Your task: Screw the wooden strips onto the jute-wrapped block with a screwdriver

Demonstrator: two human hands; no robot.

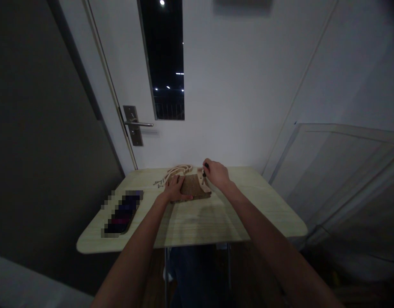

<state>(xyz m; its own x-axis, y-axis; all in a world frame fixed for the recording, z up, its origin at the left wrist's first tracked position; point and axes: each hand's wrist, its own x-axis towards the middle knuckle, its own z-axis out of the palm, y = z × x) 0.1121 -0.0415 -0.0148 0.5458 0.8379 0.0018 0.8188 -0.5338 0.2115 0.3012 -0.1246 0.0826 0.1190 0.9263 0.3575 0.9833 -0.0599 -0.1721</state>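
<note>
A brown board (192,187) lies on the table under my left hand (175,189), which rests flat on its left part with the fingers spread. Along the board's right edge sits a pale, curved wooden strip (203,185). My right hand (218,173) is closed round a small black-handled screwdriver (204,173), held upright over that strip. The tool's tip is too small to make out clearly. Behind my left hand are more pale curved wooden pieces (182,167). Several small screws (158,184) lie loose to the left of the board.
The light wood-grain table (229,220) has rounded front corners and stands against a white door (229,94) with a lever handle (139,124). A phone (124,214), partly blurred out, lies at the table's left. Pale sheeting (351,171) hangs on the right.
</note>
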